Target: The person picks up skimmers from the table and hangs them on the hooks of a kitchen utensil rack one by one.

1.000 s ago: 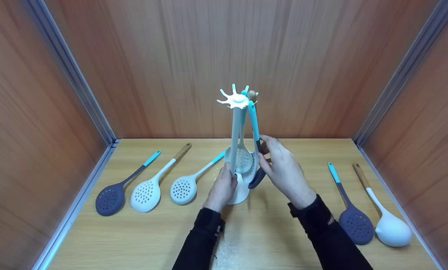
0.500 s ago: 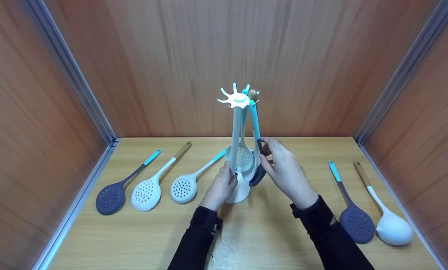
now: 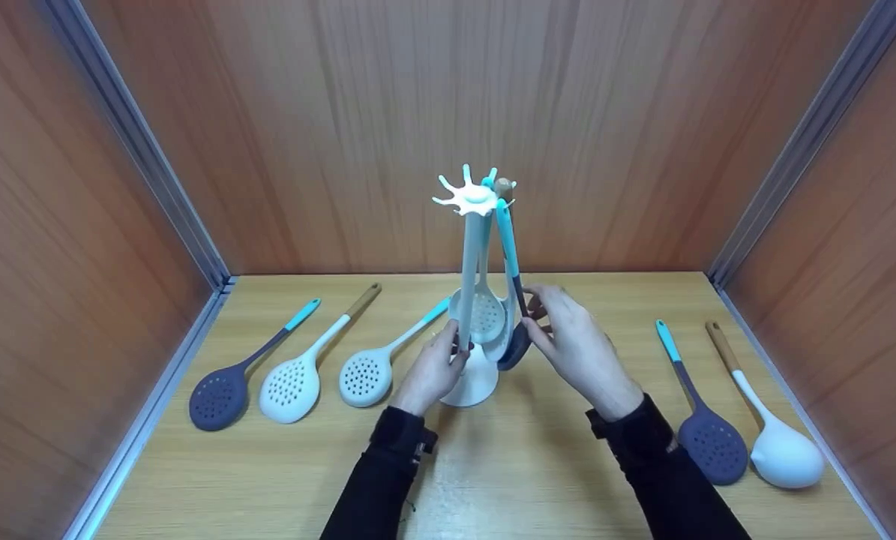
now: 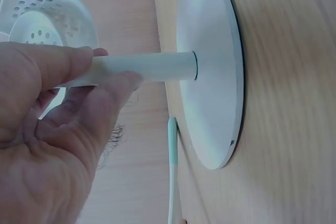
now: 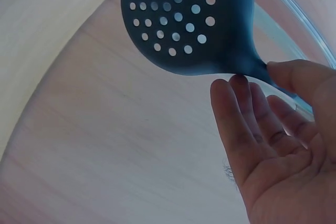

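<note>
Dark skimmer (image 3: 513,262), head down, nearly vertical, right fingers (image 5: 227,109) lightly pinching it, left fingers (image 4: 63,65) pinching pole (image 3: 471,277)

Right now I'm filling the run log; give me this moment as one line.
left hand: grips white stand pole | right hand: at neck of hanging dark slotted utensil | white ladle: on table

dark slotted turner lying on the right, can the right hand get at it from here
Likely yes: nothing shows between the right hand, touching the hanging dark skimmer, and the turquoise handle of the slotted turner.
</note>
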Demonstrator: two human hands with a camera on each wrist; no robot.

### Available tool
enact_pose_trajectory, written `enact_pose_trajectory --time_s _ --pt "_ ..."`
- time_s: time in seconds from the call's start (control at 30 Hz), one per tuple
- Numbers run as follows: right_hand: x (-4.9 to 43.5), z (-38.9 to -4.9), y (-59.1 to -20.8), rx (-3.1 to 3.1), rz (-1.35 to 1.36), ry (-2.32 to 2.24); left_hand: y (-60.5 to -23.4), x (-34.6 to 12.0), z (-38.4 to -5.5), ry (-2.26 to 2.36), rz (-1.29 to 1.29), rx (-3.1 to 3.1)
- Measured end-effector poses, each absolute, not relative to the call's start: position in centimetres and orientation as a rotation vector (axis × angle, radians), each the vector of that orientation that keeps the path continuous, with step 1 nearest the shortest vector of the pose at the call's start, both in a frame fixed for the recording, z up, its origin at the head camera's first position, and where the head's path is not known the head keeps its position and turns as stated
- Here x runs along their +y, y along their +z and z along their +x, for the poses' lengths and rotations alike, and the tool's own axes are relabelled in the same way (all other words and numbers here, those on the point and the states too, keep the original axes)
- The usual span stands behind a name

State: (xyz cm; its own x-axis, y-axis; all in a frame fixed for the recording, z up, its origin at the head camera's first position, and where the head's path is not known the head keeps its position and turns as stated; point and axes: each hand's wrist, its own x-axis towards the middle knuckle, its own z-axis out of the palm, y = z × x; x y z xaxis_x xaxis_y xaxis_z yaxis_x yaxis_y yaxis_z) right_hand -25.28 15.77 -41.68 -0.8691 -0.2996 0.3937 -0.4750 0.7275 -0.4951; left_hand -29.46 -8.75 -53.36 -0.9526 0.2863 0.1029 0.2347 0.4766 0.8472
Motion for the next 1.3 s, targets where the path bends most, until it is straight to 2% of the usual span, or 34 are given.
enact_pose_trajectory --time_s 1.3 --pt "17.6 -25.5 -42.8 -2.710 0.562 0.895 -54.4 -7.9 -29.3 1.612 0.384 2.747"
